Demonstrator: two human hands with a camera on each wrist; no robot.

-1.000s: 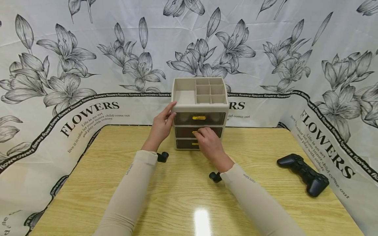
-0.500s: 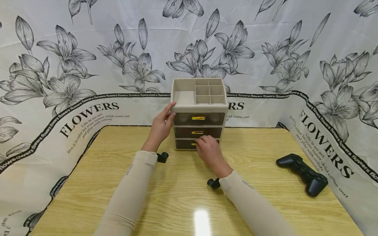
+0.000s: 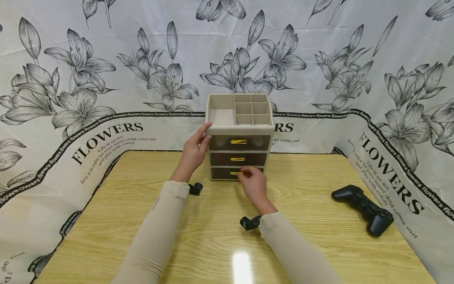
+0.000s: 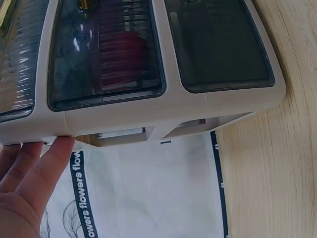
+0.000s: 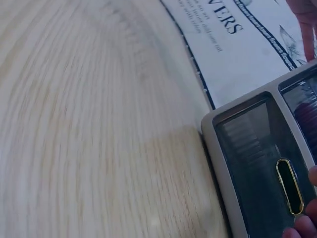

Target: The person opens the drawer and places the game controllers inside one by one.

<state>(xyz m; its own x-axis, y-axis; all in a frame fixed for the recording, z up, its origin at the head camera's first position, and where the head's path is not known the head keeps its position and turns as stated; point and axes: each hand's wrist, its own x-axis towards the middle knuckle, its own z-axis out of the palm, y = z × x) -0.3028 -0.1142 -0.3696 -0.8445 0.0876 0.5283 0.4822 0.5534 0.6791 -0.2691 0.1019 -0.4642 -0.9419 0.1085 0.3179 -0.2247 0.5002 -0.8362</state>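
A beige desktop drawer organizer stands upright at the back of the table, its three dark see-through drawers flush. My left hand rests straight fingers against its left side and upper edge; the left wrist view shows fingertips touching the side wall. At the bottom drawer, my right hand has its thumb and loosely bent fingers beside the gold handle's right end. In the right wrist view this handle shows almost whole, with fingertips right at its end. Something red shows through the middle drawer.
A black game controller lies on the wooden table to the right. Flower-printed cloth hangs behind and around the table. Open compartments top the organizer.
My right hand has let go of the middle drawer's handle and moved down to the bottom drawer's handle, its wrist turning. My left hand has stayed against the organizer.
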